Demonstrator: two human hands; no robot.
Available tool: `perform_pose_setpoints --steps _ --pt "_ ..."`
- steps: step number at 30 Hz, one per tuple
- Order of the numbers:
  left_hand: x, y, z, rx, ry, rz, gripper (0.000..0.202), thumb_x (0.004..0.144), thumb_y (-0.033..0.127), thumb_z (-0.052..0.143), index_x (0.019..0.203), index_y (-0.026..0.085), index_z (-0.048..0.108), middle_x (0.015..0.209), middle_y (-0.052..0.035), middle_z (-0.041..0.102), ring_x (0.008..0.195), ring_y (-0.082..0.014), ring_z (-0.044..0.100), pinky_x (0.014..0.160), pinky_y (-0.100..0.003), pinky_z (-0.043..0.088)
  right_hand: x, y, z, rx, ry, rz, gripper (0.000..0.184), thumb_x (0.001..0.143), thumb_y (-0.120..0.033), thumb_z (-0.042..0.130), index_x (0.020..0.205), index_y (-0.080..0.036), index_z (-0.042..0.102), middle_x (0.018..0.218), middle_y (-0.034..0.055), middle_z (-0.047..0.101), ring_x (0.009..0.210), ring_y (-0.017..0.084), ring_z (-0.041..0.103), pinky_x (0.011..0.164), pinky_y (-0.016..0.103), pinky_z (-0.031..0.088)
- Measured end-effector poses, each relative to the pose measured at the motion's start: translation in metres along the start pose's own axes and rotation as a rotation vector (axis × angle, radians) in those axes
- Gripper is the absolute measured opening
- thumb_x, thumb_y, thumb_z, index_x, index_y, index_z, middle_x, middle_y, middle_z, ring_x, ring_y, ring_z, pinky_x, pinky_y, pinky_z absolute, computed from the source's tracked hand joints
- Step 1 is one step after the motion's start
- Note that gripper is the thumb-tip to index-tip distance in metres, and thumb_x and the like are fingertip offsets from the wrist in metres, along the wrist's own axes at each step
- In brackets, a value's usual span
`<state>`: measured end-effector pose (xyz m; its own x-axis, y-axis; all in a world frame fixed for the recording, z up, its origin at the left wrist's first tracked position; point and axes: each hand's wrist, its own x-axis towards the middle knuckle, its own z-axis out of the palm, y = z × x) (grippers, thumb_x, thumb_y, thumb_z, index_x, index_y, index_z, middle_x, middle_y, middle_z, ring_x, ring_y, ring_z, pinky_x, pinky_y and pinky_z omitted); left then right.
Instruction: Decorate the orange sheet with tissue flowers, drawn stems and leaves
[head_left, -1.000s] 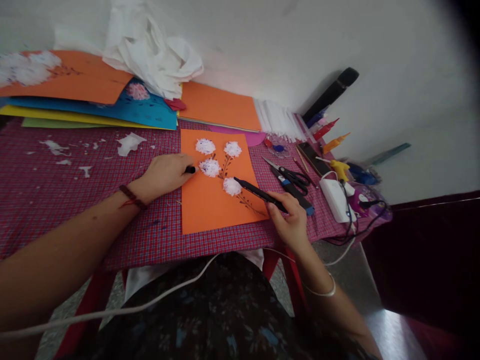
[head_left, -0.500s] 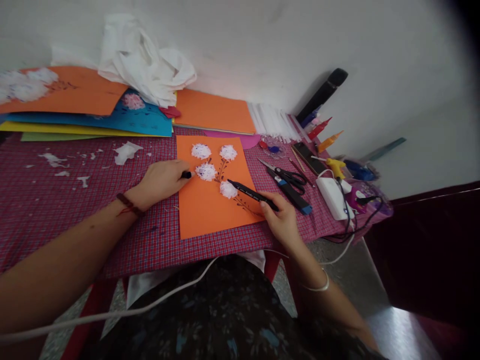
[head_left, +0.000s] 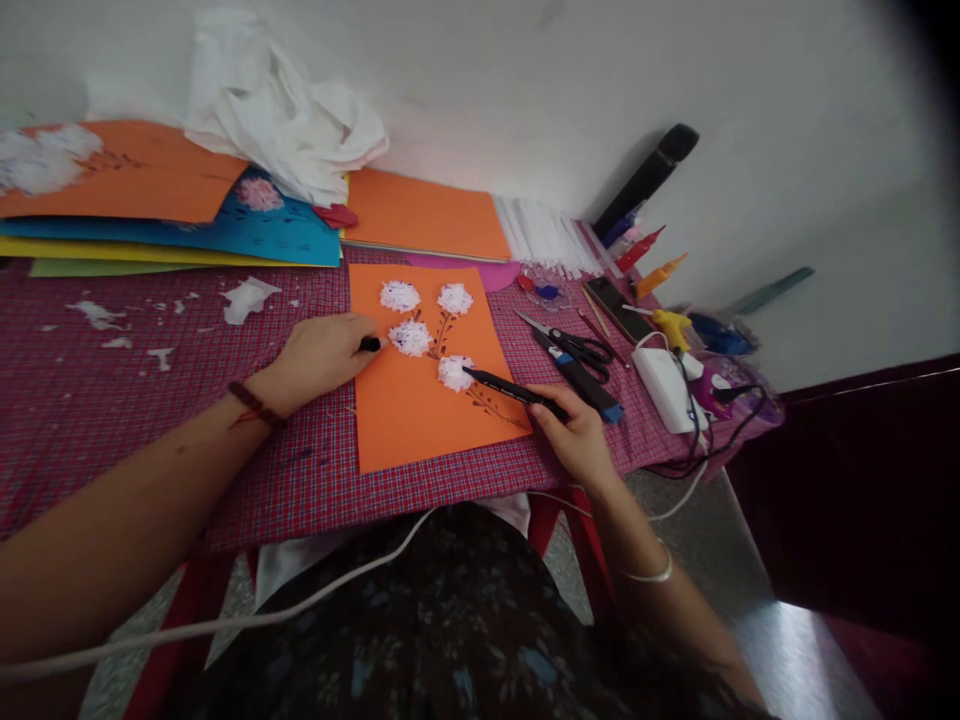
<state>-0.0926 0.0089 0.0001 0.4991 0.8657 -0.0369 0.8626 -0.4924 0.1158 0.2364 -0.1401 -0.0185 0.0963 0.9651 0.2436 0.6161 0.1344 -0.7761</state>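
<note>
An orange sheet of paper (head_left: 409,425) lies on the checked tablecloth. It bears several fluffy white flowers (head_left: 410,338) with purple specks, and dark drawn stems with small leaves (head_left: 444,325). My right hand (head_left: 574,432) grips a black marker (head_left: 506,385) near its back end. The marker's tip is over or on the lower right flower (head_left: 456,373); contact cannot be made out. My left hand (head_left: 326,358) is closed around a black marker cap (head_left: 370,344) at the sheet's left edge.
Right of the sheet lie scissors (head_left: 577,347), a blue-black box (head_left: 581,382), a phone (head_left: 616,308) and a white power strip (head_left: 670,390) with cables. Behind are an orange stack (head_left: 427,212), white paper strips (head_left: 544,235) and crumpled white tissue (head_left: 281,120). Paper scraps (head_left: 249,298) lie left.
My right hand has moved slightly right with the marker, whose tip has shifted a little right and down relative to the flower. My left hand stays at the sheet's edge. The view has shifted slightly.
</note>
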Motion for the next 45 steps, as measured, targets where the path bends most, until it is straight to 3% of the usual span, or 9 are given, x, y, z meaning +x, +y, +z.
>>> perform_pose_setpoints --steps 4,9,15,22,26,32,39,45 --pt "0.000 0.000 0.000 0.006 -0.006 0.002 0.030 0.095 0.033 0.037 0.095 0.017 0.063 0.099 -0.0109 0.069 0.089 -0.0266 0.064 0.066 -0.035 0.035 -0.001 0.002 -0.002 0.088 -0.012 0.047 0.023 0.088 -0.030 0.064 0.108 -0.025 0.075 0.109 0.0046 0.078 0.103 0.022 0.071 0.095 0.040 0.055" --pt "0.001 0.000 0.000 0.019 -0.021 -0.006 0.030 0.095 0.034 0.036 0.094 0.018 0.061 0.097 -0.0102 0.069 0.087 -0.0260 0.064 0.064 -0.034 0.034 0.004 0.002 0.004 0.020 -0.042 -0.002 0.024 0.089 -0.029 0.063 0.109 -0.025 0.075 0.106 0.0054 0.078 0.100 0.023 0.071 0.092 0.041 0.055" --pt "0.000 -0.001 0.000 0.019 -0.009 -0.001 0.031 0.097 0.036 0.034 0.093 0.018 0.060 0.098 -0.0101 0.069 0.088 -0.0257 0.065 0.062 -0.033 0.033 0.007 0.002 0.009 0.015 0.126 0.013 0.024 0.089 -0.030 0.062 0.109 -0.023 0.074 0.109 0.0069 0.078 0.103 0.023 0.071 0.096 0.042 0.054" --pt "0.000 -0.002 0.002 -0.011 -0.003 0.015 0.031 0.097 0.035 0.036 0.097 0.018 0.062 0.102 -0.0116 0.070 0.093 -0.0270 0.065 0.066 -0.034 0.037 -0.001 -0.001 0.003 0.055 -0.020 0.064 0.024 0.089 -0.030 0.063 0.108 -0.023 0.075 0.107 0.0057 0.078 0.101 0.022 0.072 0.093 0.040 0.056" --pt "0.001 -0.003 0.003 0.005 -0.002 0.019 0.031 0.098 0.035 0.036 0.097 0.018 0.062 0.101 -0.0114 0.070 0.091 -0.0279 0.065 0.064 -0.034 0.035 -0.002 -0.003 0.000 0.097 -0.024 0.099 0.024 0.088 -0.033 0.064 0.107 -0.023 0.075 0.107 0.0050 0.079 0.099 0.022 0.073 0.093 0.040 0.056" --pt "0.000 -0.001 -0.002 0.017 -0.015 0.005 0.032 0.100 0.038 0.037 0.093 0.017 0.060 0.096 -0.0100 0.068 0.082 -0.0233 0.061 0.061 -0.033 0.030 0.003 -0.007 0.003 -0.038 -0.039 -0.023 0.024 0.090 -0.030 0.061 0.109 -0.024 0.075 0.104 0.0052 0.079 0.097 0.023 0.072 0.091 0.041 0.055" --pt "-0.001 -0.001 -0.003 -0.005 -0.015 0.030 0.031 0.101 0.037 0.035 0.089 0.017 0.056 0.095 -0.0091 0.065 0.081 -0.0214 0.059 0.062 -0.032 0.028 0.004 0.001 -0.033 -0.150 0.113 -0.043 0.025 0.090 -0.031 0.061 0.110 -0.024 0.075 0.107 0.0064 0.078 0.100 0.024 0.072 0.092 0.041 0.054" --pt "0.003 -0.007 0.002 -0.025 -0.047 0.012 0.029 0.100 0.039 0.034 0.091 0.020 0.053 0.097 -0.0093 0.067 0.086 -0.0265 0.064 0.062 -0.032 0.031 0.067 0.031 -0.066 -0.219 0.339 0.072 0.031 0.085 -0.033 0.059 0.108 -0.018 0.076 0.103 0.0087 0.079 0.094 0.025 0.072 0.089 0.043 0.055"
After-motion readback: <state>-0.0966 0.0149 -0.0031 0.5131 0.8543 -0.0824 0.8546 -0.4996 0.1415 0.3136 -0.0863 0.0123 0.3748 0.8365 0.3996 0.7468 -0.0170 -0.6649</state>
